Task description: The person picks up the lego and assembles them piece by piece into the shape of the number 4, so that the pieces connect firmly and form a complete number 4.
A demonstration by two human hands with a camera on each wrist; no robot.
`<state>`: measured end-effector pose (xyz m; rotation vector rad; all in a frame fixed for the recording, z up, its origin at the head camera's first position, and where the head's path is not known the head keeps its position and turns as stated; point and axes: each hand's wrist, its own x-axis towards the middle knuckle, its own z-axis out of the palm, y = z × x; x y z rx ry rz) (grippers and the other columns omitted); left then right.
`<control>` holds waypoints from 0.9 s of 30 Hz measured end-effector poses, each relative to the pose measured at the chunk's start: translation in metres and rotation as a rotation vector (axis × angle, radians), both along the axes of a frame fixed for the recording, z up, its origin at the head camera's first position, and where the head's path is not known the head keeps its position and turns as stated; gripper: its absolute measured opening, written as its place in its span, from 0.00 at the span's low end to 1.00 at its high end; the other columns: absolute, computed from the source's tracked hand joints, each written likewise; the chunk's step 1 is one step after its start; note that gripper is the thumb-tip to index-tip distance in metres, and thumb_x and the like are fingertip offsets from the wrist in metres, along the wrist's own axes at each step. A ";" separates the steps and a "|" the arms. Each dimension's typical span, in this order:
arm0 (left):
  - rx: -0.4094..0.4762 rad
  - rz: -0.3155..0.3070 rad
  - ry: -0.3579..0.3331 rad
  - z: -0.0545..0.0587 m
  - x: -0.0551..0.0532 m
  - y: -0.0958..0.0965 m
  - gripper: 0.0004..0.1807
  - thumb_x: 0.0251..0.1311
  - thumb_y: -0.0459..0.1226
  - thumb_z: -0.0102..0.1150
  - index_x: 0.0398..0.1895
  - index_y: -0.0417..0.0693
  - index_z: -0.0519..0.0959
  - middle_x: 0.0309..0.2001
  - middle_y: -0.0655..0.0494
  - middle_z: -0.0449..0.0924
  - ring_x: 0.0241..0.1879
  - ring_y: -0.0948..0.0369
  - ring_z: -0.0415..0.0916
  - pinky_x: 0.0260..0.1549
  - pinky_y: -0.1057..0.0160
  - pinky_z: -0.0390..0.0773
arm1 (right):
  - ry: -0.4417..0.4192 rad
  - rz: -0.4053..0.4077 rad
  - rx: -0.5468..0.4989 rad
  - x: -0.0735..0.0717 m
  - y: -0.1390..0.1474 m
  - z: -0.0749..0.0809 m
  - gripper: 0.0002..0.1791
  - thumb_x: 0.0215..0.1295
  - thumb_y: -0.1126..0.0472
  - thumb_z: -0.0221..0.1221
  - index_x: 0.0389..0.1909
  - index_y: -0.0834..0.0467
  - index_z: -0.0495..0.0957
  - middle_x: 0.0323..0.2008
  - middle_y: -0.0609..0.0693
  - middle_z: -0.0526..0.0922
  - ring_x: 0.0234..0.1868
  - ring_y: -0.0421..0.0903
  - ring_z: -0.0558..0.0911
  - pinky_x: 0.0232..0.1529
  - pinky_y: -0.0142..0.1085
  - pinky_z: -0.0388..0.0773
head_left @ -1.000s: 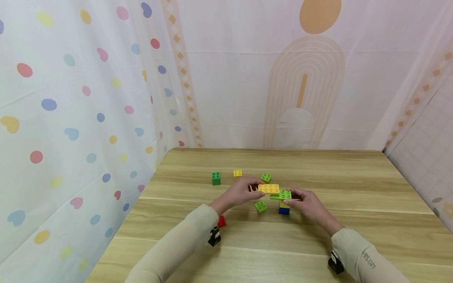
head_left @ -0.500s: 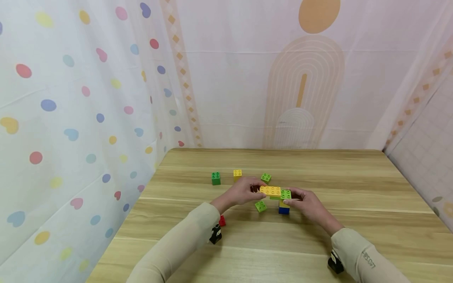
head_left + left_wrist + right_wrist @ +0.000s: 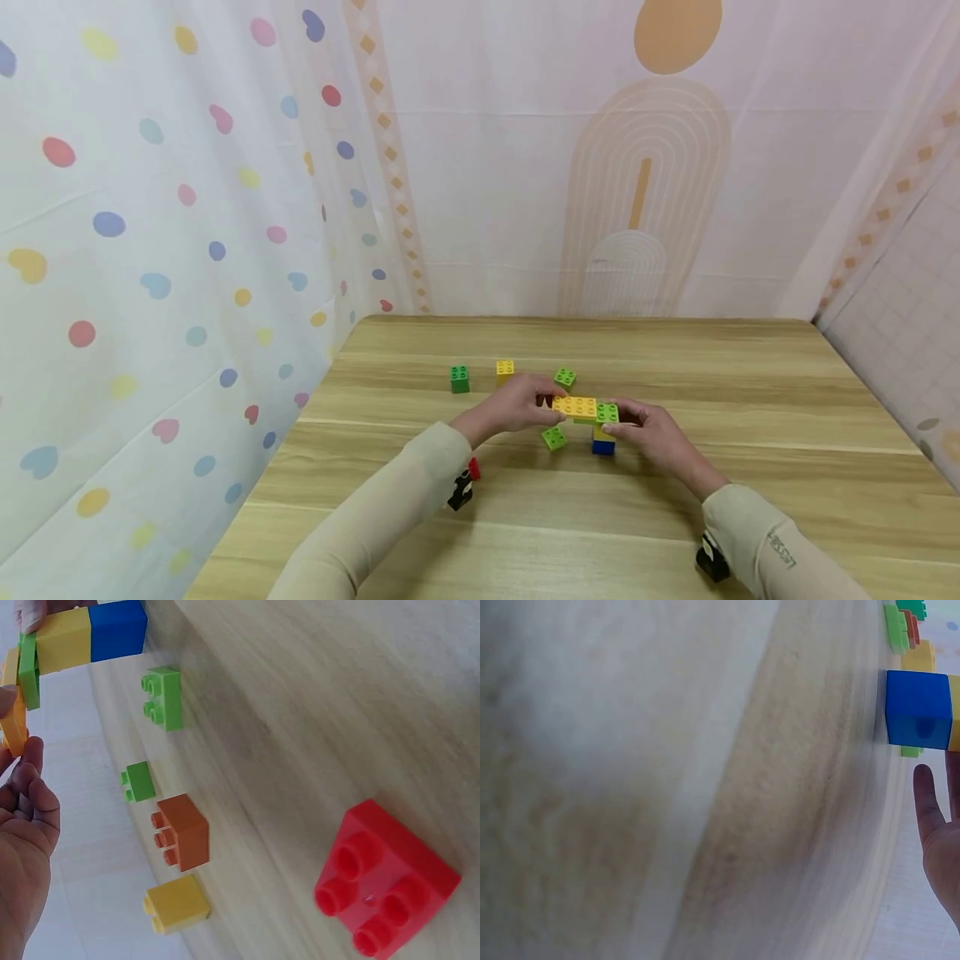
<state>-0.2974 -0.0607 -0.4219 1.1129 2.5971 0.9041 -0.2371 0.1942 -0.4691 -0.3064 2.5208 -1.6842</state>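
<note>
While right hand (image 3: 654,431) grips lime-topped stack (image 3: 603,447), left hand (image 3: 517,403) pinches orange eight-stud brick (image 3: 576,407) atop; likely attaching, needs pressing down

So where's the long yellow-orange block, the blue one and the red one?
Long yellow-orange block (image 3: 576,407): head view, studded top.
Blue block (image 3: 918,706): right wrist view, side face.
Red block (image 3: 379,878): left wrist view, studded face.

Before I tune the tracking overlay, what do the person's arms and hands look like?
Both hands are bare. Long beige sleeves cover the arms; the right one carries dark lettering, too small to read surely. A small, mostly black device shows by each sleeve.
</note>
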 end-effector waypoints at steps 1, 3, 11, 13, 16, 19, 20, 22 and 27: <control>-0.001 -0.001 0.000 0.000 0.000 0.001 0.16 0.61 0.40 0.67 0.51 0.46 0.85 0.34 0.61 0.77 0.31 0.64 0.69 0.28 0.69 0.70 | -0.001 -0.002 -0.003 0.000 0.000 0.000 0.26 0.66 0.56 0.65 0.61 0.64 0.76 0.50 0.58 0.82 0.48 0.48 0.80 0.44 0.35 0.78; -0.007 -0.004 0.004 -0.001 -0.001 0.002 0.16 0.61 0.40 0.67 0.51 0.46 0.84 0.33 0.61 0.77 0.31 0.64 0.69 0.28 0.70 0.70 | -0.001 0.002 -0.007 0.000 0.002 0.000 0.27 0.66 0.56 0.65 0.62 0.64 0.75 0.51 0.58 0.81 0.48 0.48 0.80 0.44 0.35 0.78; -0.052 0.006 0.013 0.000 -0.008 0.009 0.17 0.59 0.42 0.67 0.51 0.45 0.85 0.32 0.62 0.77 0.30 0.65 0.70 0.28 0.69 0.71 | 0.003 -0.008 -0.002 -0.004 0.007 -0.002 0.27 0.66 0.55 0.65 0.62 0.65 0.75 0.52 0.58 0.81 0.49 0.49 0.80 0.44 0.35 0.78; -0.020 0.018 -0.004 -0.004 -0.008 0.007 0.17 0.59 0.41 0.68 0.49 0.45 0.84 0.32 0.62 0.77 0.30 0.65 0.71 0.29 0.69 0.72 | -0.001 -0.006 -0.001 -0.005 0.006 -0.004 0.27 0.66 0.55 0.65 0.62 0.65 0.75 0.51 0.57 0.82 0.49 0.48 0.80 0.45 0.35 0.78; 0.038 0.038 -0.027 -0.010 -0.008 0.006 0.16 0.58 0.41 0.70 0.48 0.45 0.84 0.33 0.63 0.78 0.31 0.65 0.71 0.29 0.69 0.73 | -0.003 -0.009 0.006 -0.007 0.005 -0.004 0.27 0.66 0.54 0.65 0.62 0.64 0.75 0.52 0.56 0.82 0.49 0.48 0.80 0.45 0.36 0.78; 0.088 0.059 -0.074 -0.014 -0.006 0.006 0.20 0.58 0.43 0.71 0.52 0.47 0.83 0.34 0.63 0.78 0.32 0.65 0.72 0.30 0.68 0.74 | -0.006 -0.016 0.008 -0.006 0.004 -0.003 0.28 0.66 0.54 0.65 0.62 0.65 0.75 0.52 0.56 0.82 0.49 0.48 0.80 0.45 0.37 0.78; 0.101 0.065 -0.091 -0.015 -0.005 0.007 0.21 0.58 0.44 0.71 0.53 0.48 0.83 0.34 0.63 0.78 0.33 0.65 0.72 0.30 0.68 0.75 | -0.006 -0.018 0.008 -0.006 0.004 -0.003 0.28 0.66 0.54 0.65 0.62 0.65 0.75 0.52 0.56 0.82 0.49 0.48 0.80 0.46 0.37 0.78; 0.133 0.077 -0.125 -0.018 -0.002 0.007 0.22 0.59 0.46 0.71 0.55 0.50 0.82 0.35 0.63 0.78 0.33 0.64 0.72 0.31 0.67 0.75 | -0.006 -0.020 0.006 -0.006 0.003 -0.003 0.28 0.66 0.54 0.65 0.62 0.65 0.75 0.52 0.56 0.81 0.50 0.48 0.80 0.46 0.37 0.78; 0.190 0.115 -0.162 -0.022 0.003 0.007 0.18 0.61 0.45 0.69 0.53 0.53 0.84 0.35 0.62 0.79 0.31 0.64 0.71 0.28 0.67 0.74 | -0.011 -0.003 -0.006 -0.004 0.001 -0.003 0.28 0.66 0.53 0.65 0.62 0.64 0.75 0.52 0.56 0.81 0.50 0.48 0.80 0.47 0.37 0.78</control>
